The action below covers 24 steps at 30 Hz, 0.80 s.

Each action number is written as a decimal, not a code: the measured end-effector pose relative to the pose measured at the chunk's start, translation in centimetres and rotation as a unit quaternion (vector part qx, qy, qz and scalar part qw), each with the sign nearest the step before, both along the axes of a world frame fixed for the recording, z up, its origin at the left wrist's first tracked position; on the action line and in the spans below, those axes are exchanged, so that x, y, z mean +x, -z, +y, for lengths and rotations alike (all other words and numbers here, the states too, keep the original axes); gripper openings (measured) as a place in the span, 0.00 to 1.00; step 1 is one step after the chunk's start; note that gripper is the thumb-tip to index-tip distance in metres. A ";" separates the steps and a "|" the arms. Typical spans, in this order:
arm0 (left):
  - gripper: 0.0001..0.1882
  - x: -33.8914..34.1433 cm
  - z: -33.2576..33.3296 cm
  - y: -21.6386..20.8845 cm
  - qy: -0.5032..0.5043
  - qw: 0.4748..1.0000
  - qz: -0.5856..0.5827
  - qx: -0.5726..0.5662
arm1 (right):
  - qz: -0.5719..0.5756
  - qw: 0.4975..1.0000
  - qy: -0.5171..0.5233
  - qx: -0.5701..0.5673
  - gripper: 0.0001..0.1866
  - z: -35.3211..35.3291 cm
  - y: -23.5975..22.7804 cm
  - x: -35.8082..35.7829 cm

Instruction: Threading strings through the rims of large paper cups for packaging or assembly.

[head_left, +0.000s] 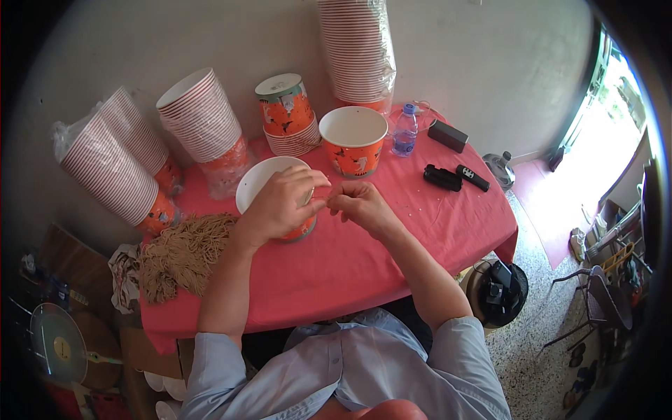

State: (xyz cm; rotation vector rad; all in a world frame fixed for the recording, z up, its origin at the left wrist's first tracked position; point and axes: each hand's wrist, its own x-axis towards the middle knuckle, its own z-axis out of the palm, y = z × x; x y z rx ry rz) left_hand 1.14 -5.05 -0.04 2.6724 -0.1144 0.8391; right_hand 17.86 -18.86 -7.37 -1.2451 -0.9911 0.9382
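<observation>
My left hand (278, 204) is in front of a white-lined orange paper bucket (260, 173) and hides much of it. Its fingers curve toward the thumb, around something small and pale that I cannot make out. My right hand (364, 208) comes close to the left thumb, its thumb and fingertips pinched together. A thin strand seems to run between the two hands, too fine to name. Left of my left forearm lies a heap of tan twine (185, 255). Another orange paper bucket (353, 154) stands upright behind my right hand, its mouth up.
Stacks of nested buckets (115, 175) line the wall, some in plastic wrap. An upturned bucket (282, 105) tops a short stack. A water bottle (404, 131), a dark box (448, 136) and black devices (442, 178) occupy the right of the red-covered table (336, 280).
</observation>
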 end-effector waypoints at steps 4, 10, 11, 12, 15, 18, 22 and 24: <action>0.09 0.4 0.8 1.5 -0.007 0.999 0.027 0.024 | -0.017 1.000 0.014 0.004 0.07 -0.5 -1.9 -0.1; 0.08 0.3 0.0 1.2 -0.034 0.997 0.031 0.059 | -0.037 0.999 0.011 -0.009 0.06 -0.8 -2.3 0.9; 0.09 0.2 0.1 1.5 -0.048 0.996 0.034 0.066 | -0.037 0.999 0.010 -0.010 0.06 -0.9 -2.5 0.9; 0.09 0.2 0.3 1.7 -0.049 0.996 0.034 0.065 | -0.045 0.999 0.002 -0.010 0.06 -1.3 -2.9 1.0; 0.08 0.1 0.6 1.9 -0.066 0.996 0.034 0.058 | -0.020 1.000 -0.021 0.007 0.09 -2.8 -3.7 2.2; 0.08 0.2 0.7 2.2 -0.059 0.996 0.036 0.055 | 0.013 0.999 -0.019 0.026 0.12 -3.7 -4.6 2.2; 0.08 0.5 -0.2 1.9 -0.064 0.997 0.020 0.031 | 0.042 0.997 -0.014 0.065 0.11 -3.7 -4.7 1.9; 0.08 0.6 -0.6 1.6 -0.060 0.998 0.018 0.021 | 0.036 0.998 -0.004 0.058 0.10 -3.3 -4.9 1.4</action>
